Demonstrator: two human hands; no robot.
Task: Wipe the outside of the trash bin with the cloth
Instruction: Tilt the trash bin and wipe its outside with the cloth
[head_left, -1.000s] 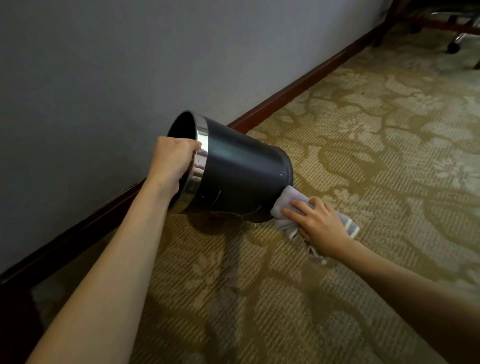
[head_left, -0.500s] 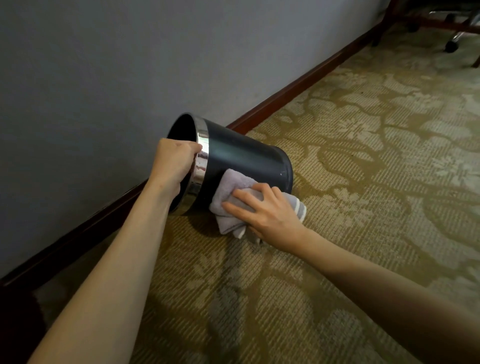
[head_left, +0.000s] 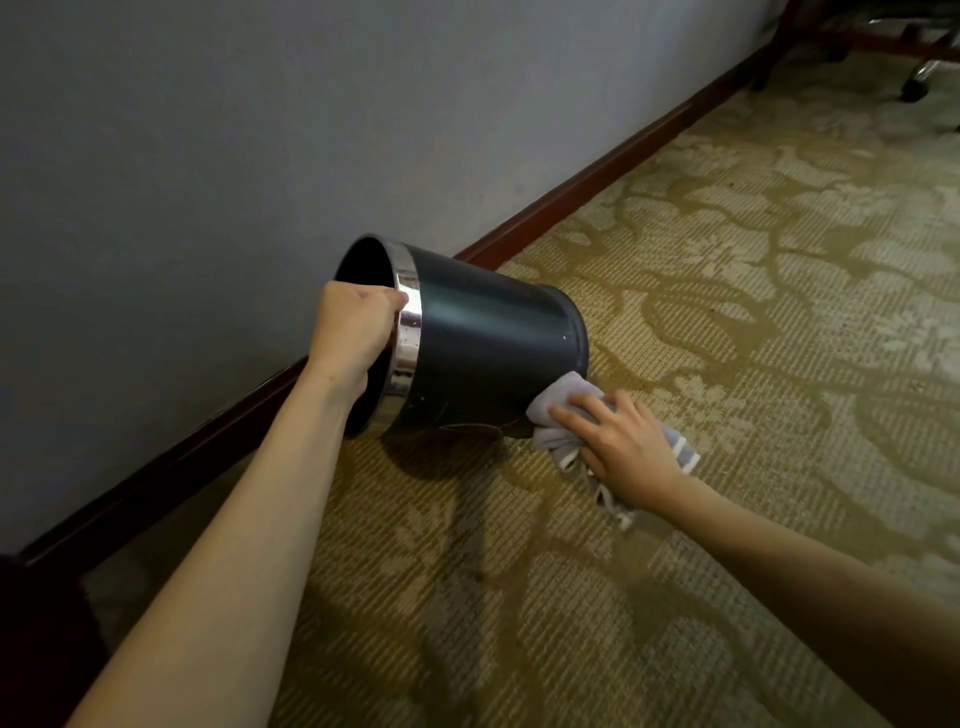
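A dark round trash bin (head_left: 488, 338) with a shiny metal rim band is tipped on its side above the carpet, its mouth facing left toward the wall. My left hand (head_left: 353, 327) grips the rim, fingers curled over the edge. My right hand (head_left: 623, 447) presses a pale grey cloth (head_left: 563, 400) with striped ends against the bin's lower side, right at its base end. Part of the cloth hangs below my palm toward the carpet.
A grey wall (head_left: 260, 130) with a dark wooden skirting board (head_left: 597, 176) runs diagonally on the left. Patterned olive carpet (head_left: 753, 286) covers the floor. Chair wheels and wooden furniture legs (head_left: 914, 78) stand at the top right corner.
My right hand has slid the cloth along the bin's side from near the rim band to the base end. The left hand keeps its grip on the rim.
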